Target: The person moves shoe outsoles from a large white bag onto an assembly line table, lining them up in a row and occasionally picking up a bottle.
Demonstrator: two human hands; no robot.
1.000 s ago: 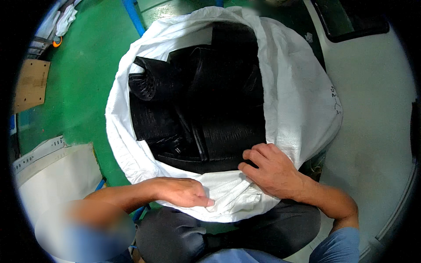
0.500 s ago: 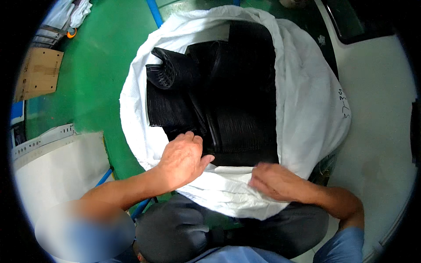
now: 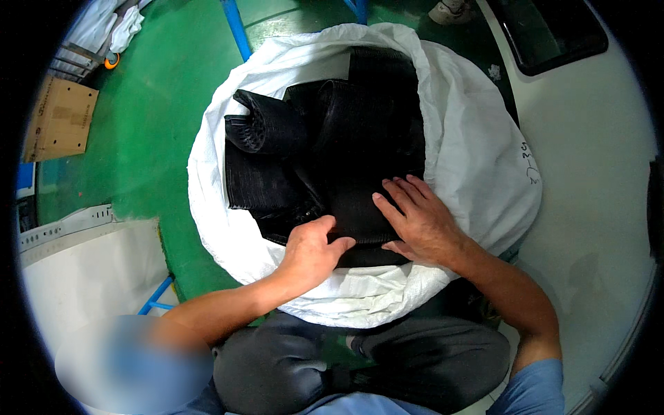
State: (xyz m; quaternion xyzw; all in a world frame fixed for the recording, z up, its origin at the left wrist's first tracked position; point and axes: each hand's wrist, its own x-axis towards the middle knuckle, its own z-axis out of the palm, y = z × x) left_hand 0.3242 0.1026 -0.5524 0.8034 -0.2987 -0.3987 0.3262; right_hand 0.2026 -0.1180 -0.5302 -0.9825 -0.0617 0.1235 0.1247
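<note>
A big white woven sack [image 3: 477,159] stands open on the green floor in front of my knees. It is stuffed with black ribbed rubber pieces [image 3: 332,145], some rolled, some flat. My left hand [image 3: 311,252] grips the near edge of a flat black ribbed sheet [image 3: 360,218], thumb over it and fingers curled under. My right hand [image 3: 418,218] lies flat on top of the same sheet with fingers spread, pressing on it just right of the left hand.
A cardboard box [image 3: 59,128] sits on the green floor at the left. A white surface [image 3: 90,277] lies at the lower left and a pale floor area [image 3: 595,207] at the right. Blue frame bars [image 3: 235,28] cross the top.
Both hands left the sack's near white rim and moved up into the opening onto the black sheet. The left hand now closes on its edge; the right lies spread on it.
</note>
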